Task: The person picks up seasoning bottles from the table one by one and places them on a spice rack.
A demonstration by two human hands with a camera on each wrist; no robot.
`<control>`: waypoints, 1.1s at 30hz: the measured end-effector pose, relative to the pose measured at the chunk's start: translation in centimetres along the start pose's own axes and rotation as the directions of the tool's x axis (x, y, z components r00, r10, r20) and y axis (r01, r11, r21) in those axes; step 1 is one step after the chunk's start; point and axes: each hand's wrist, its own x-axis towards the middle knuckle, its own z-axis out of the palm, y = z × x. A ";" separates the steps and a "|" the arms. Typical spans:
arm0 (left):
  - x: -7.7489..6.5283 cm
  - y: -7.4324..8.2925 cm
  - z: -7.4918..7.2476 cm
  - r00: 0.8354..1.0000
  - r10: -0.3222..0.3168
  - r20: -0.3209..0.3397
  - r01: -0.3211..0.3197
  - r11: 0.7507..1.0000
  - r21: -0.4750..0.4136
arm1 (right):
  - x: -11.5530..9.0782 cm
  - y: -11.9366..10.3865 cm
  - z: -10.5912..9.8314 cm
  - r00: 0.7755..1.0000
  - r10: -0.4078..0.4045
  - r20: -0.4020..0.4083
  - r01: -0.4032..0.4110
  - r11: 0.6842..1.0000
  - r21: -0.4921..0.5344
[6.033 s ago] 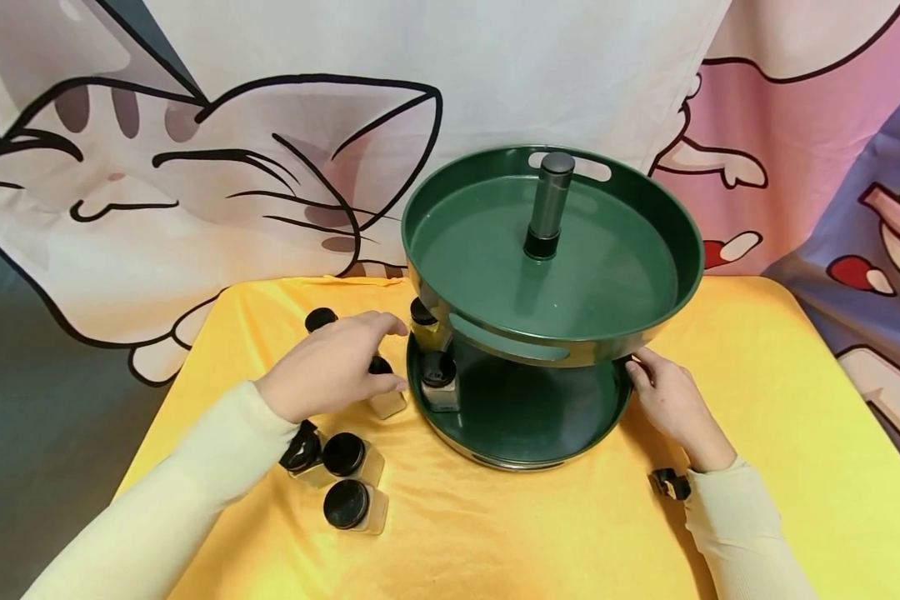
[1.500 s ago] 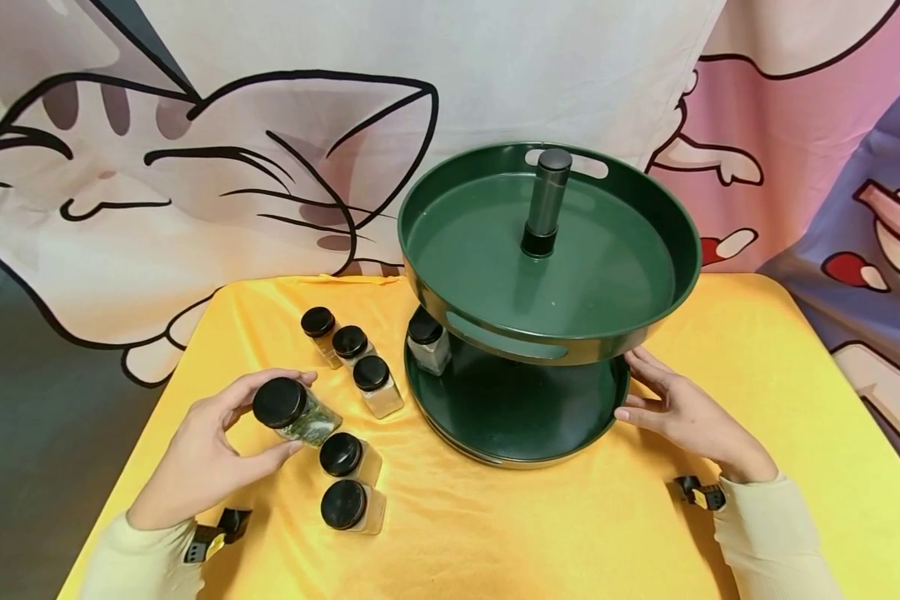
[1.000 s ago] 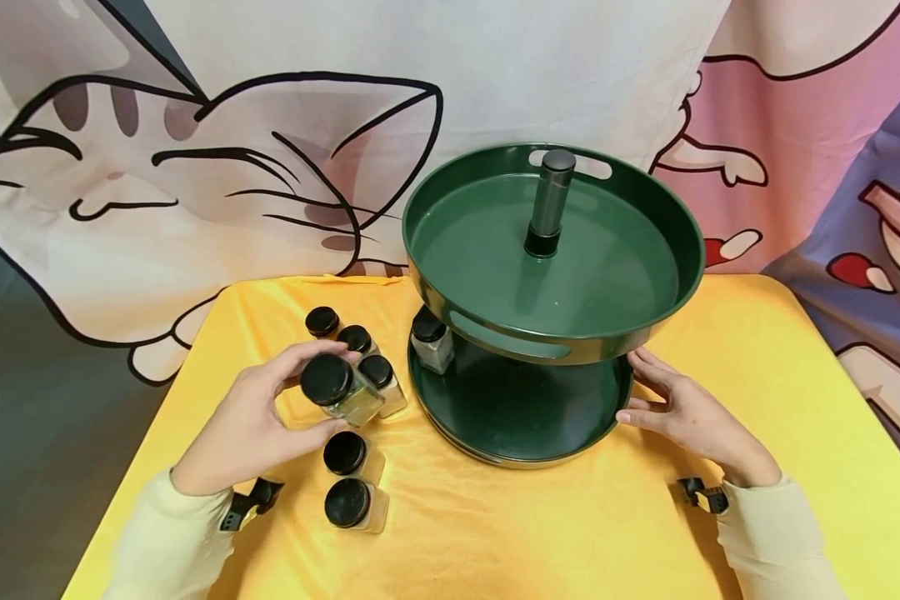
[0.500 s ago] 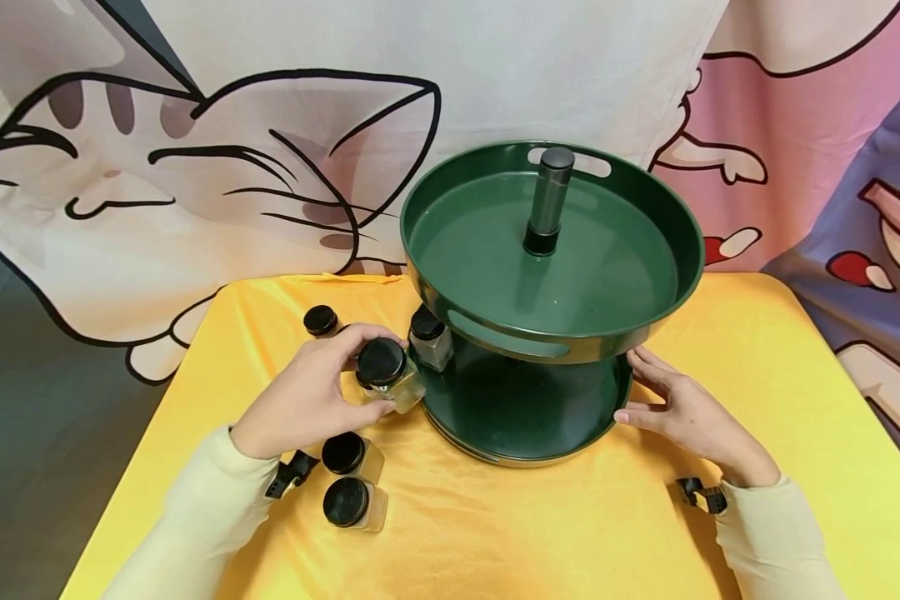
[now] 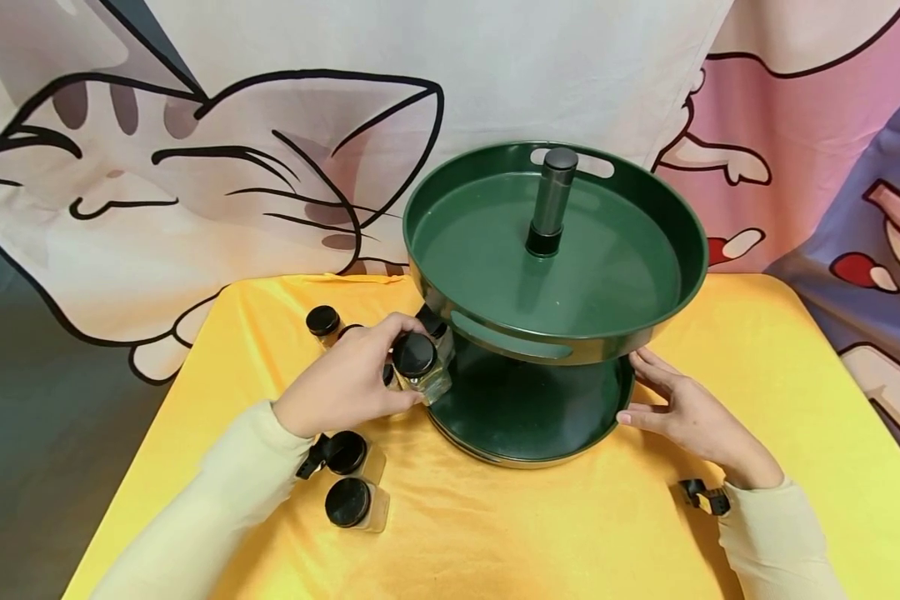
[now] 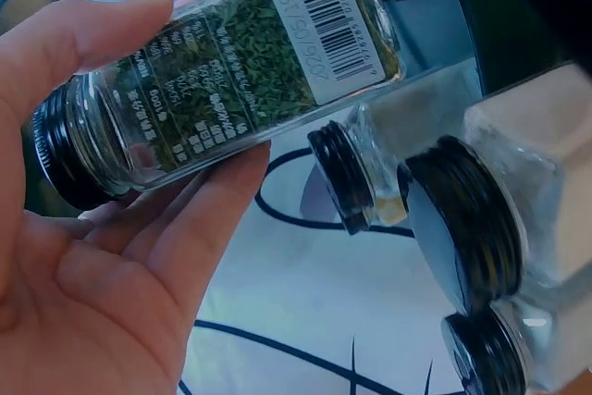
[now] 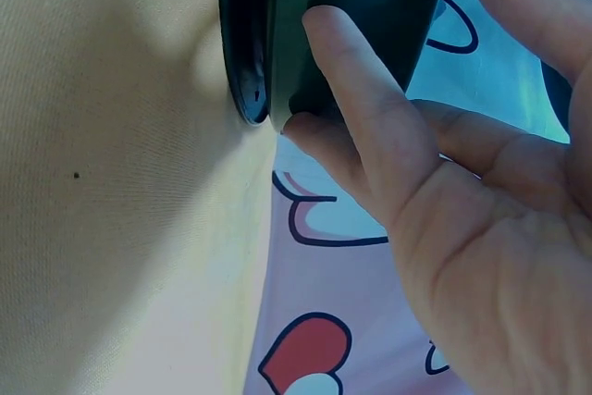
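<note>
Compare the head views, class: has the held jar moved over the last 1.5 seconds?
Yes. The held jar moved rightward and slightly up the picture: earlier left of the lower tray, it now overlaps that tray's left rim in this view.

Glassy jar (image 6: 245, 67) — glossy upper tray (image 5: 480, 275) — satiny cloth (image 5: 495, 533)

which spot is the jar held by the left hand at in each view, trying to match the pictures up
head: the held jar is a little left of and below the picture's centre, in the left hand
left wrist: the held jar slants across the upper left, cap toward the left edge
right wrist: not in it
shared landmark: the cartoon backdrop, in all three views, including left wrist and right wrist
</note>
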 end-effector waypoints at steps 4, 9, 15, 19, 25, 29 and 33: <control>0.8 0.1 0.4 0.999 -0.015 0.038 0.014 0.999 0.038 | 0.0 0.0 -0.1 1.000 0.003 0.002 -0.003 1.000 -0.006; 1.6 0.2 1.1 0.999 -0.003 0.053 -0.001 0.997 0.072 | 0.0 0.1 0.0 1.000 -0.018 -0.002 0.018 1.000 -0.015; 2.0 0.0 1.7 0.995 0.032 0.093 -0.038 0.997 0.063 | 0.0 0.2 0.0 1.000 -0.014 0.000 0.014 1.000 -0.013; 2.4 -0.1 1.9 0.992 0.046 0.120 -0.057 0.995 0.087 | -0.1 0.4 -0.1 1.000 -0.031 0.000 0.031 0.997 -0.067; 3.1 -0.1 2.1 0.985 0.046 0.165 -0.074 0.983 0.167 | -0.1 0.4 -0.1 0.999 -0.051 -0.002 0.051 0.993 -0.110; 3.7 0.1 2.2 0.978 0.049 0.203 -0.087 0.979 0.186 | -0.1 0.3 -0.1 0.999 -0.046 0.003 0.046 0.996 -0.076; 4.2 0.2 2.4 0.971 0.024 0.236 -0.071 0.978 0.195 | 0.0 0.3 -0.2 0.998 -0.059 0.000 0.059 0.994 -0.094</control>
